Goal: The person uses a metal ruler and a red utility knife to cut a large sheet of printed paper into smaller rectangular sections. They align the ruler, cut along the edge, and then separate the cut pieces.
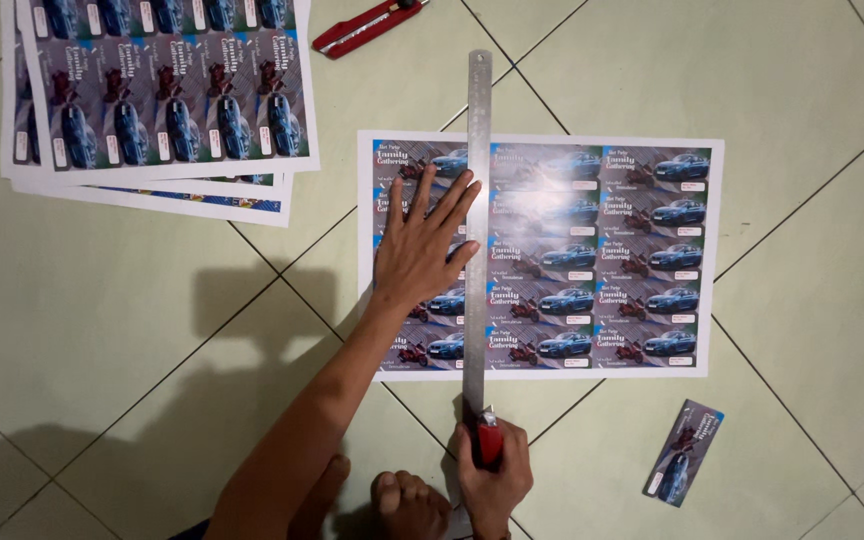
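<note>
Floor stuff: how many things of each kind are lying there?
Flat printed sheet under the left hand: 1
Stack of printed sheets: 1
Metal ruler: 1
Red cutters: 2, one in the right hand, one lying loose
Cut-out card: 1
Total: 6

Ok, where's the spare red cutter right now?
In the head view the spare red cutter lies on the tiled floor at the top edge, just right of the stack of printed sheets and up-left of the steel ruler.
</note>
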